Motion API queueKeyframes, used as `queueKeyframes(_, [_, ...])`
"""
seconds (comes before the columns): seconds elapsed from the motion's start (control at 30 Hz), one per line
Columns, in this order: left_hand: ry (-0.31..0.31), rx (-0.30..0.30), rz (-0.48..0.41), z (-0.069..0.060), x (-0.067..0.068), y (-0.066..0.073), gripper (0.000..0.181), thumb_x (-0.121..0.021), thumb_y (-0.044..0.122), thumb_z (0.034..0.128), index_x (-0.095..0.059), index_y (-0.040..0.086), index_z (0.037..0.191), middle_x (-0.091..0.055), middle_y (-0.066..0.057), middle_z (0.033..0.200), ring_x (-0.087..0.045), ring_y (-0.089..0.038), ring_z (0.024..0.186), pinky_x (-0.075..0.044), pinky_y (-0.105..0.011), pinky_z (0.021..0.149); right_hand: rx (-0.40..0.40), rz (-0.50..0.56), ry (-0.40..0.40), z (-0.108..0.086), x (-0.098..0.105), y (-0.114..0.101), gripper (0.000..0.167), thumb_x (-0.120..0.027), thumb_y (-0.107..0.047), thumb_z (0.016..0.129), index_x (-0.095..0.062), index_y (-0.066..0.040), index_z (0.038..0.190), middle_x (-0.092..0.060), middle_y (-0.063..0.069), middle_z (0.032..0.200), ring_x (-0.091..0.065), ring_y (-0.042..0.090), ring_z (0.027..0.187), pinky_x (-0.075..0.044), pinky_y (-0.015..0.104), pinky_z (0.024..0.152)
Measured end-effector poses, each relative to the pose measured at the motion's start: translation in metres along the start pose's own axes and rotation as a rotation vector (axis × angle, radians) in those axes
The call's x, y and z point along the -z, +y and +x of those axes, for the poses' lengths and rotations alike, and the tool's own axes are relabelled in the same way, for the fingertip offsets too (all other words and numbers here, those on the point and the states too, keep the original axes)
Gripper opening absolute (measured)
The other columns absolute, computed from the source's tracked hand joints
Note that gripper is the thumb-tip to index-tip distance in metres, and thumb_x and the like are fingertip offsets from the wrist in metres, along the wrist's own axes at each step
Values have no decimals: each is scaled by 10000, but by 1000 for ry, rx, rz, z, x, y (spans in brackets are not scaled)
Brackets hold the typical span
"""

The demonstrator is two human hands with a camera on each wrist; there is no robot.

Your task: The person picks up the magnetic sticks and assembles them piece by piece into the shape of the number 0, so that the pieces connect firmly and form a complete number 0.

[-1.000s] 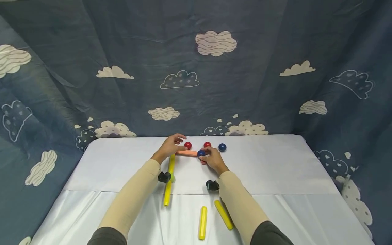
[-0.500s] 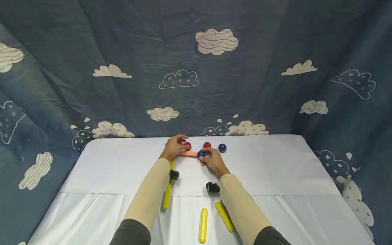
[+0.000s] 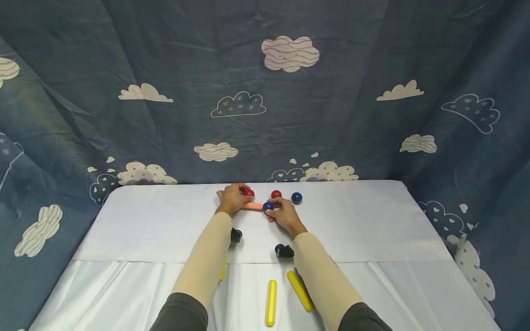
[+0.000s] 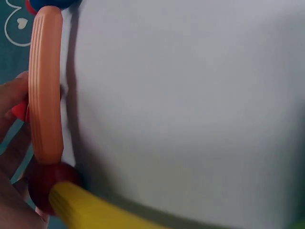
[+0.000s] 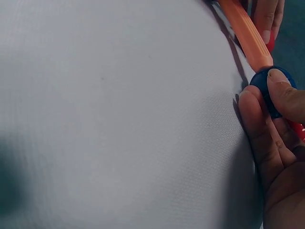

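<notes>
My left hand (image 3: 231,200) has its thumb and fingers about a red ball (image 3: 249,193) near the far edge, seeming to pinch it. Just in front lies an orange ribbed stick (image 3: 253,206). In the left wrist view, a dark red ball (image 4: 47,187) joins that stick to a yellow stick (image 4: 97,210). At the orange stick's other end sits a blue ball (image 3: 267,206). My right hand (image 3: 287,217) pinches this blue ball, its thumb (image 5: 286,95) on one side and fingers on the other.
Behind the right hand lie another red ball (image 3: 276,194) and a loose blue ball (image 3: 296,198). Two yellow sticks (image 3: 271,303) rest near the front on the white-covered table (image 3: 356,230). A dark cloud-patterned curtain (image 3: 331,110) hangs behind and at both sides.
My left forearm has swung right over the yellow stick, and the left fingers have moved in around the red ball. The right hand has stayed at the blue ball. The head view has shifted slightly.
</notes>
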State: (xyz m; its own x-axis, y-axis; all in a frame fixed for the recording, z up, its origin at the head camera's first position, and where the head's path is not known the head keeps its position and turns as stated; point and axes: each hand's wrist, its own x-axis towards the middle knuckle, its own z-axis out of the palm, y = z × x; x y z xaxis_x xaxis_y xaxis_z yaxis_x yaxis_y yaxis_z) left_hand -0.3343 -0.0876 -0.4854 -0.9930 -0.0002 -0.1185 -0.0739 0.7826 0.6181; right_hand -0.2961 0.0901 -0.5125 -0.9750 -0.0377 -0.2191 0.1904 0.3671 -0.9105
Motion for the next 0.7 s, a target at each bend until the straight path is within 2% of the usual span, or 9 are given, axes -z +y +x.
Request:
queueKeyframes(0.23, [19, 11, -95, -7, 16, -9, 364, -742, 269, 849, -655, 148, 1181, -657, -62, 1100, -521, -282, 1073, -204, -527, 968, 9, -2, -12, 1, -2, 1, 384, -671, 4, 876, -578, 0, 1249, -574, 186, 1103, -615, 157, 701, -543, 243, 629])
queueKeyframes(0.33, [21, -13, -105, -12, 24, -13, 357, -719, 249, 866, -645, 157, 1204, -642, -66, 1120, -514, -261, 1072, -195, -519, 960, 8, -13, -16, 0, -3, 1, 386, -670, 0, 878, -577, -2, 1252, -572, 184, 1103, -617, 158, 702, -543, 242, 629])
queueKeyframes(0.5, [12, -108, -40, -20, 36, -14, 376, -671, 267, 894, -621, 167, 1253, -622, -81, 1134, -512, -251, 1084, -195, -523, 962, 30, -37, 11, 1, -1, 1, 373, -673, -2, 876, -588, -11, 1239, -577, 179, 1096, -611, 165, 717, -538, 237, 630])
queueKeyframes(0.57, [16, -127, -10, -25, 40, -15, 375, -671, 274, 894, -620, 162, 1248, -624, -82, 1128, -520, -251, 1082, -205, -523, 960, 34, -41, 5, 1, -1, 0, 372, -675, -9, 878, -590, -15, 1240, -576, 181, 1105, -611, 170, 734, -537, 236, 641])
queueKeyframes(0.7, [26, -152, -7, -36, 46, -23, 355, -688, 267, 889, -627, 138, 1214, -633, -88, 1110, -526, -265, 1085, -215, -517, 961, 20, -50, -11, 1, 0, 2, 372, -677, -25, 881, -594, -27, 1244, -575, 177, 1120, -617, 171, 750, -535, 234, 650])
